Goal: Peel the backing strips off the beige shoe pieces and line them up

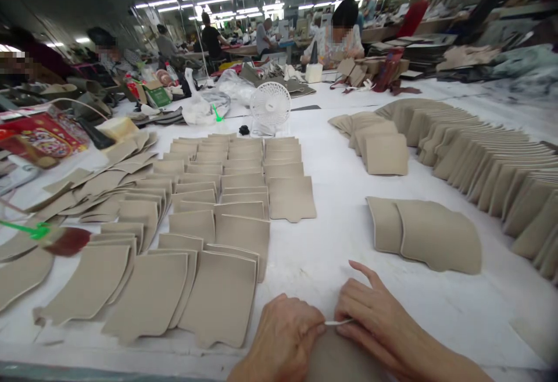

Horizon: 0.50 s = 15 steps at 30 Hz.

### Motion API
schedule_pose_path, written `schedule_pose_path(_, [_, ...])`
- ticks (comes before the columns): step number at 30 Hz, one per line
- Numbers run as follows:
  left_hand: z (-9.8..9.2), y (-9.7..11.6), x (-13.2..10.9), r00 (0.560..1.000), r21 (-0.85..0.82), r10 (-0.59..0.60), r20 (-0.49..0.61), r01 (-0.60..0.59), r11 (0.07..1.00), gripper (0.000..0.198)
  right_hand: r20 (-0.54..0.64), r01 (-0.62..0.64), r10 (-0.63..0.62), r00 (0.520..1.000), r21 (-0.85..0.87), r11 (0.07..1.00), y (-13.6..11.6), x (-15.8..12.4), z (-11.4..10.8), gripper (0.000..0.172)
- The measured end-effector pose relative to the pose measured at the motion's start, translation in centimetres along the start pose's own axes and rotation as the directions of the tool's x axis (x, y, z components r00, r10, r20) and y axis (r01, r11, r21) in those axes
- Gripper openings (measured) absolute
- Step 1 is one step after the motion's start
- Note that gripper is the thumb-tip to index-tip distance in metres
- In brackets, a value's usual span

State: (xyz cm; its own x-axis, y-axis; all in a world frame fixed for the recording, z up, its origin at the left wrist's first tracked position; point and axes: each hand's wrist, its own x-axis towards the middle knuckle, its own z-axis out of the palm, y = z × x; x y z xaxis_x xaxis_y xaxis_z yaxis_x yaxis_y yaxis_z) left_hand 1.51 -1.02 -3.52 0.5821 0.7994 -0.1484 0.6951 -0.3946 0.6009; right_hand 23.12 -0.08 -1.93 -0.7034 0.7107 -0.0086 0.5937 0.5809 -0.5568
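A taupe leather-like panel (pixel 335 354) with a pale edge lies at the bottom centre, partly hidden by my hands. My left hand (pixel 285 332) pinches its far edge from the left, fingers curled in. Close beside it, my right hand (pixel 366 309) grips the same edge from the right, with one finger raised. A short white strip of the edge shows between the two hands. To the left, several similar panels (pixel 222 295) overlap in rows. Two overlapped panels (pixel 440 234) rest on the white table (pixel 322 242) to the right.
A long row of upright panels (pixel 488 161) runs down the right side, with a small stack (pixel 386 152) beside it. A white fan (pixel 270 106) stands at the back. Leftward are a brush with a green handle (pixel 65 239) and a red box (pixel 47 135). People work behind.
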Motion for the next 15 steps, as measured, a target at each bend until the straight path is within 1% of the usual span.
schedule_pose_path(4, [0.1, -0.5, -0.6, 0.997, -0.035, 0.015, -0.072, -0.018, 0.999, 0.024, 0.040, -0.053, 0.051, 0.998, 0.057, 0.997, 1.3, -0.9, -0.9, 0.011])
schedule_pose_path(7, [0.0, -0.8, -0.8, 0.995, -0.056, 0.043, -0.085, -0.048, 0.997, 0.024, 0.036, -0.068, 0.065, 0.997, 0.092, 0.993, 1.9, -1.7, -1.4, 0.011])
schedule_pose_path(9, [-0.2, -0.7, -0.6, 0.997, -0.036, 0.048, -0.053, -0.050, 0.998, 0.023, 0.019, -0.069, 0.068, 0.998, 0.115, 0.991, 1.8, -1.9, -1.6, 0.012])
schedule_pose_path(11, [-0.6, -0.2, -0.2, 1.000, 0.016, 0.029, 0.002, -0.029, 0.999, 0.019, 0.004, -0.084, 0.085, 0.996, 0.140, 0.987, 1.3, -1.9, -1.7, 0.013])
schedule_pose_path(13, [-1.0, 0.5, 0.5, 0.996, 0.075, 0.007, 0.084, -0.014, 0.997, 0.014, -0.001, -0.096, 0.098, 0.995, 0.162, 0.982, 0.8, -1.6, -1.8, 0.013])
schedule_pose_path(15, [-1.4, 1.4, 1.2, 0.986, 0.127, -0.014, 0.164, -0.007, 0.992, 0.015, 0.000, -0.105, 0.107, 0.994, 0.168, 0.980, 0.4, -1.4, -1.9, 0.014])
